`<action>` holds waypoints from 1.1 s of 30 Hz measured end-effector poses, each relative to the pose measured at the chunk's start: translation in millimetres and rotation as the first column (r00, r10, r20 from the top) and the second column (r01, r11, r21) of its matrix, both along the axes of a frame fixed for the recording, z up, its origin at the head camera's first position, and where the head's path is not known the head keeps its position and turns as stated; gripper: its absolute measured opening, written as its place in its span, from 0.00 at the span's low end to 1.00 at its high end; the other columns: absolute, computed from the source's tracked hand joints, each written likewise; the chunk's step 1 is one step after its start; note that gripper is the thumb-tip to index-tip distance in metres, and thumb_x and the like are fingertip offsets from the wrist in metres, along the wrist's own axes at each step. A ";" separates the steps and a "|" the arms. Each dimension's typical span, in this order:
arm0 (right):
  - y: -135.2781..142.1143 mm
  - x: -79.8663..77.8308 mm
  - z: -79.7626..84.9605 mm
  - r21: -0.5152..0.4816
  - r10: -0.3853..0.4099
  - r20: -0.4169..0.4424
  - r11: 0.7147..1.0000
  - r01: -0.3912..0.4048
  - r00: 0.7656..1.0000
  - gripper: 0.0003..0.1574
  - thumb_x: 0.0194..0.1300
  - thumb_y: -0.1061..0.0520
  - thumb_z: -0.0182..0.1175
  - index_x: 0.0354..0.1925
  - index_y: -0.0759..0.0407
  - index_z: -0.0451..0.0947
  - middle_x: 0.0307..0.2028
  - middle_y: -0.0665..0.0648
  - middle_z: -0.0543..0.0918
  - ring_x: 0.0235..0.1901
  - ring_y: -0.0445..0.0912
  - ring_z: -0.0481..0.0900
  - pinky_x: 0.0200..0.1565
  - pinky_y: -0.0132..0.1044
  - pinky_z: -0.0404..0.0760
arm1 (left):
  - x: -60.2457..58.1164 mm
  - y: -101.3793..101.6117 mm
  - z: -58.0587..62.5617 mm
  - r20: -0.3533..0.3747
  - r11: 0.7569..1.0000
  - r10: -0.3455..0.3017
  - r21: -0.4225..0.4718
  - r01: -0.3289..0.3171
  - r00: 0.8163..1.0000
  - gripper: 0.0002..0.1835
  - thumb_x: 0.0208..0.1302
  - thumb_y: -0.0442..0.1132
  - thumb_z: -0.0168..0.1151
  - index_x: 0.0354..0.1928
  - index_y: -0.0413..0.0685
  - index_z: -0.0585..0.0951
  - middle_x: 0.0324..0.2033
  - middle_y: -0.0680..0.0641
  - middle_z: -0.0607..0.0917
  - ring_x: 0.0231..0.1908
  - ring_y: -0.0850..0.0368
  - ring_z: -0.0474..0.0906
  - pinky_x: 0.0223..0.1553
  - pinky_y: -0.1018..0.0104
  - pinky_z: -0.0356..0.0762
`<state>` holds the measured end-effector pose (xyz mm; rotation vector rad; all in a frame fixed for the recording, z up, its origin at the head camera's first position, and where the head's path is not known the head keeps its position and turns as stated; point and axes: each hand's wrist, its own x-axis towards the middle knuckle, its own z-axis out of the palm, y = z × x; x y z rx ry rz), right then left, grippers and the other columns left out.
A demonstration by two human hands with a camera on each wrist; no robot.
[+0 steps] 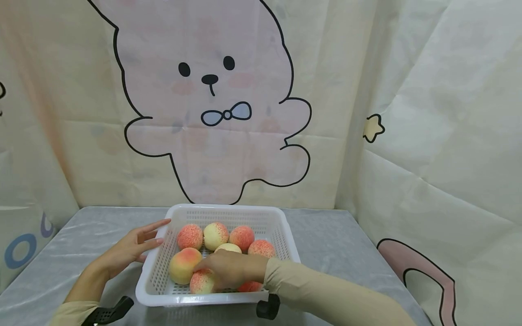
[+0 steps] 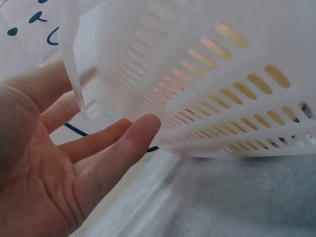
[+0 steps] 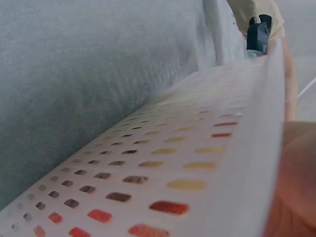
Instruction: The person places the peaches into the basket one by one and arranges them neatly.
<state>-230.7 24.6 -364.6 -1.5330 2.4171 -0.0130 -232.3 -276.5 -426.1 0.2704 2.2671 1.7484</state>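
A white perforated plastic basket [image 1: 287, 235] holds several peaches. Against its left side rests my left hand [image 1: 132, 246], its fingers extended; in the left wrist view that hand [image 2: 64, 143] has some fingertips tucked behind the overhanging rim [image 2: 74, 64]. My right hand [image 1: 234, 267] reaches down into the basket over the near wall. Its curled fingers are round the top of a red-speckled peach [image 1: 201, 283] near the front, thumb side mostly hidden. Just left of those fingers lies a larger yellow-orange peach [image 1: 184, 266]. In the right wrist view the basket wall [image 3: 197, 116] hides most of the hand.
Farther back in the basket sit more peaches, among them a red one [image 1: 190, 236] and a pale speckled one [image 1: 216, 235]. A grey cloth [image 1: 326, 253] covers the table. Behind it hangs a curtain [image 1: 318, 59] with a cartoon bear.
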 end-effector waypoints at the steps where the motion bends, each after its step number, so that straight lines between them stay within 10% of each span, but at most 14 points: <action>1: 0.8 -0.7 0.4 -0.001 0.004 0.012 1.000 -0.004 1.000 0.38 0.57 0.53 0.76 0.65 0.49 0.76 0.53 0.40 0.85 0.44 0.27 0.77 0.50 0.18 0.74 | -0.2 0.1 0.0 -0.002 1.000 -0.001 0.000 0.001 1.000 0.38 0.76 0.46 0.56 0.81 0.52 0.52 0.75 0.26 0.58 0.56 0.46 0.82 0.45 0.48 0.87; 10: 9.8 -6.6 4.9 -0.042 -0.046 0.186 0.998 0.055 0.982 0.35 0.66 0.47 0.68 0.68 0.49 0.73 0.54 0.41 0.82 0.48 0.27 0.74 0.57 0.21 0.73 | -1.4 0.7 -0.6 -0.001 1.000 0.007 -0.009 -0.007 1.000 0.38 0.75 0.46 0.57 0.81 0.52 0.52 0.75 0.27 0.58 0.57 0.45 0.82 0.45 0.48 0.87; 14: 14.5 -7.8 8.8 -0.056 -0.086 0.286 0.993 0.106 0.954 0.36 0.68 0.46 0.66 0.71 0.47 0.70 0.27 0.42 0.75 0.25 0.32 0.67 0.40 0.21 0.72 | -1.6 0.4 -1.2 0.006 1.000 0.005 -0.004 -0.005 1.000 0.38 0.75 0.46 0.56 0.81 0.52 0.51 0.76 0.27 0.57 0.57 0.46 0.82 0.45 0.48 0.87; 18: 18.1 -10.2 10.4 -0.075 -0.114 0.373 0.985 0.153 0.921 0.36 0.69 0.47 0.65 0.72 0.47 0.68 0.26 0.46 0.69 0.17 0.36 0.59 0.35 0.24 0.69 | -1.3 -0.1 -1.4 0.007 1.000 0.001 0.003 -0.001 1.000 0.38 0.76 0.46 0.56 0.81 0.52 0.51 0.76 0.27 0.56 0.57 0.46 0.82 0.45 0.48 0.87; 25: 27.2 -13.1 14.1 -0.111 -0.153 0.395 0.971 0.212 0.906 0.36 0.69 0.43 0.64 0.72 0.45 0.68 0.66 0.45 0.75 0.59 0.38 0.76 0.57 0.31 0.77 | -0.8 -0.9 -3.5 -0.003 1.000 -0.004 -0.001 0.004 1.000 0.38 0.76 0.45 0.55 0.81 0.52 0.51 0.76 0.26 0.56 0.57 0.46 0.82 0.45 0.47 0.87; 33: 39.6 -17.2 20.6 -0.194 -0.146 0.421 0.950 0.246 0.895 0.34 0.71 0.43 0.62 0.71 0.47 0.70 0.62 0.47 0.79 0.62 0.41 0.75 0.56 0.32 0.78 | -1.3 0.3 -2.8 0.006 1.000 0.011 -0.012 -0.011 1.000 0.38 0.76 0.46 0.56 0.81 0.53 0.51 0.76 0.27 0.55 0.58 0.46 0.82 0.45 0.48 0.87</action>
